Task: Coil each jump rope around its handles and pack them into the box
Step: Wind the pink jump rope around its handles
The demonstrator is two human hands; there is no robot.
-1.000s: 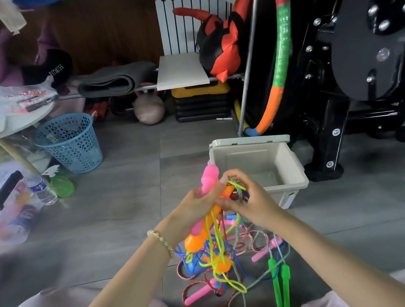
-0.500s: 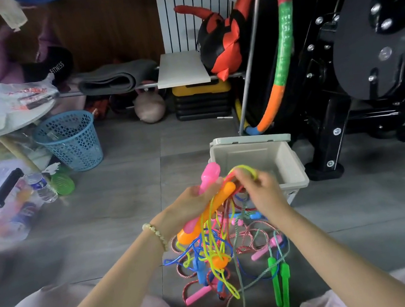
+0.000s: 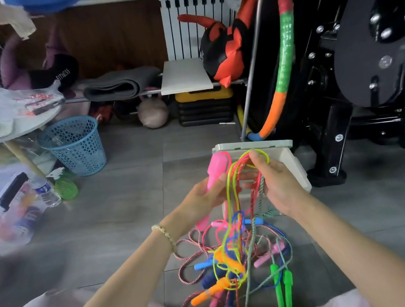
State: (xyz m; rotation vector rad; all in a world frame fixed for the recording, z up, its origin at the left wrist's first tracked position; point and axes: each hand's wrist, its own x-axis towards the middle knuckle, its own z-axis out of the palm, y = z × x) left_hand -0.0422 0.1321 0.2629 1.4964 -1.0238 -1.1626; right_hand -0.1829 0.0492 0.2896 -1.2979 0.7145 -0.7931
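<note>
We see the left hand (image 3: 201, 202) gripping a pink handle (image 3: 216, 169), held up in front of the box (image 3: 261, 144). The right hand (image 3: 282, 184) pinches looped yellow-green and pink cords (image 3: 229, 189) just beside it. The cords hang into the jump rope pile (image 3: 229, 263) on the floor, near the box.

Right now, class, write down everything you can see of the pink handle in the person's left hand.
The pink handle looks like smooth glossy plastic, thick and rounded at the top, slimmer below. It is tilted, top leaning right, seen against the box rim. The left hand grips its middle, hiding that part; pink also shows below the hand. A pink cord curves from its top towards the right hand, which pinches it.
</note>
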